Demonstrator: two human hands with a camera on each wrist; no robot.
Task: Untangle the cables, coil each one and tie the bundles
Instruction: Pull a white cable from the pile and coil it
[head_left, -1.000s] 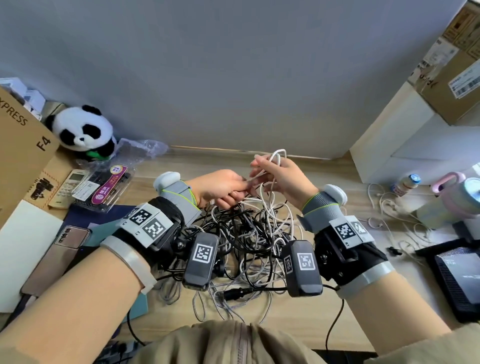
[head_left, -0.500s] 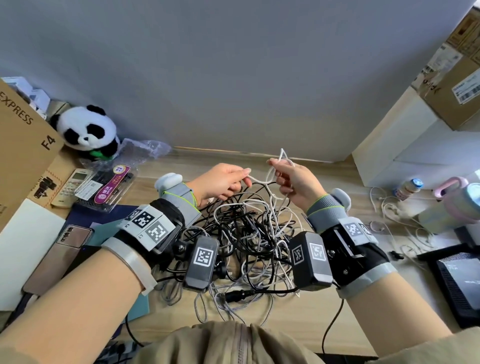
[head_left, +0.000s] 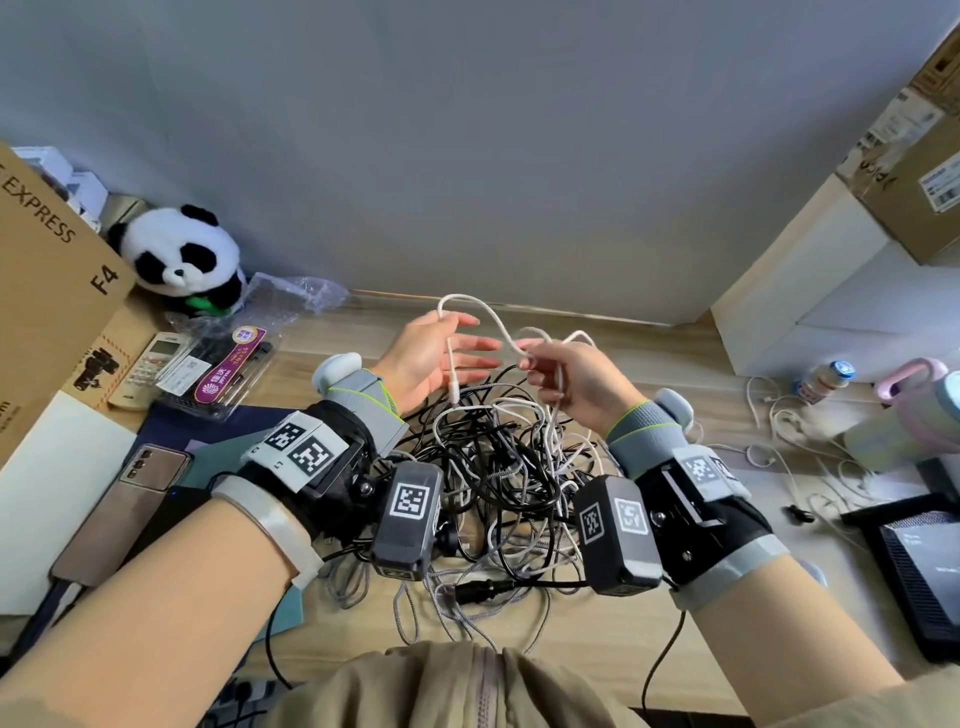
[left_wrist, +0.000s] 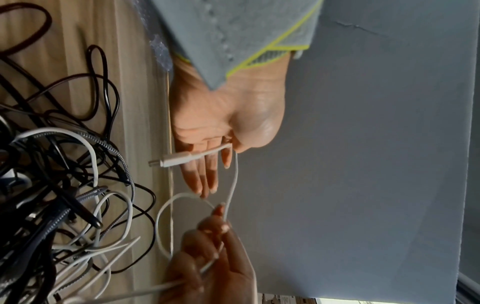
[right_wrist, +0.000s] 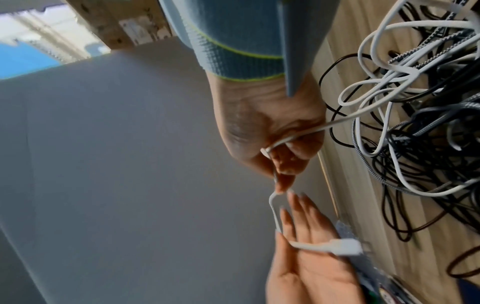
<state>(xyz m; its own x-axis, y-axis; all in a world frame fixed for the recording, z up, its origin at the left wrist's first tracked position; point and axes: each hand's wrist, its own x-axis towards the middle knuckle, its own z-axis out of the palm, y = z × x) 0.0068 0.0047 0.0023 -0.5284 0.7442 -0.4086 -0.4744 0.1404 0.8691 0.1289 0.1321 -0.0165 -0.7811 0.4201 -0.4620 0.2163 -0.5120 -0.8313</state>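
Hands are raised above the tangle of cables (head_left: 498, 467) heaped on the wooden desk (head_left: 649, 639); left hand (head_left: 423, 358) pinches a white cable (head_left: 488, 312) between thumb and forefinger, other fingers straight, its plug (left_wrist: 176, 161) hanging across the palm, while right hand (head_left: 576, 384) curls round the same cable further along, which trails into the heap

My left hand (head_left: 426, 358) mid-frame, fingers straight, thumb pinching white cable (head_left: 498, 322); right hand (head_left: 576, 384) just right of it, fingers curled on same cable
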